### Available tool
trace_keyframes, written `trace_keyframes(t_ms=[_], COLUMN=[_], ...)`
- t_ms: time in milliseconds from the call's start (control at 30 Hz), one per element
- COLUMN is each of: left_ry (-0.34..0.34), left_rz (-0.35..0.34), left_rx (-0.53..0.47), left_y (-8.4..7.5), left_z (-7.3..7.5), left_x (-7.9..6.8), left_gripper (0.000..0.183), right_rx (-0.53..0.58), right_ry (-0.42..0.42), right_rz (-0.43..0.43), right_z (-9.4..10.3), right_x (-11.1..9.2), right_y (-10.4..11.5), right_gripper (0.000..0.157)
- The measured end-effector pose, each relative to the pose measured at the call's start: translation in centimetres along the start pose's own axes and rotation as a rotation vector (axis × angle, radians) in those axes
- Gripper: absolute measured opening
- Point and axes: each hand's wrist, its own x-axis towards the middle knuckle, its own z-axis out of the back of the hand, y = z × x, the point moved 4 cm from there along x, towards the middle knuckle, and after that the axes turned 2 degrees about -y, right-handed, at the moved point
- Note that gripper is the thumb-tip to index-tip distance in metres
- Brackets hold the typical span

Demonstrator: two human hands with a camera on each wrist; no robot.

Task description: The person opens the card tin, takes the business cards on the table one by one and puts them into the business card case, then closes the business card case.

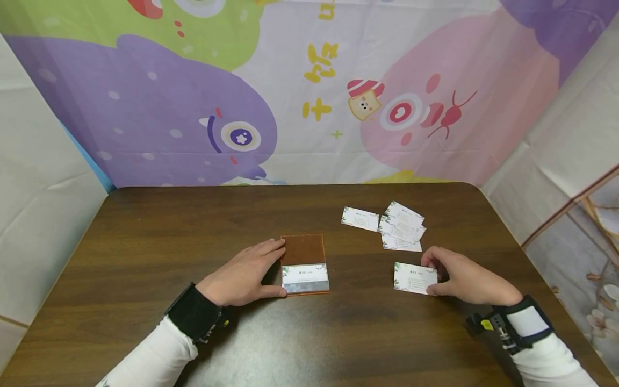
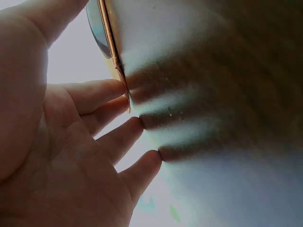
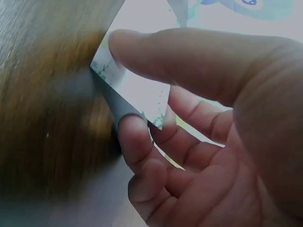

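Observation:
A brown leather card holder (image 1: 303,250) lies on the table with a white printed card (image 1: 304,273) in its clear lower pocket. My left hand (image 1: 244,274) rests against its left side, thumb low and fingers high along the edge. In the left wrist view the fingers stretch out, their tips at the holder's thin edge (image 2: 117,61) and the tabletop. To the right, my right hand (image 1: 459,277) pinches a white business card (image 1: 411,278) with leaf-patterned corners. The right wrist view shows the thumb on this card's (image 3: 142,90) face and fingers at its lower edge.
Several similar business cards (image 1: 402,228) overlap in a loose pile beyond the right hand, with another card (image 1: 360,219) just left of them. The dark wooden table (image 1: 193,226) ends at a hanging cartoon-print cloth (image 1: 300,145) behind.

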Motion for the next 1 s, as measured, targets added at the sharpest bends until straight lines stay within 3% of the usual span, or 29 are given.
trace_keyframes(t_ms=[400,1000], left_ry=[-0.002,-0.013], left_rz=[0.007,0.005], left_rx=[0.000,0.010], left_y=[0.1,0.2], left_z=[-0.3,-0.4], left_x=[0.0,0.0], left_gripper=[0.091,0.091], right_rx=[-0.009,0.031], right_ry=[-0.077,-0.113], right_rz=[0.051,0.152], right_z=[0.3,0.8], right_x=[0.7,3.5], right_y=[0.7,3.9], right_gripper=[0.018,0.016])
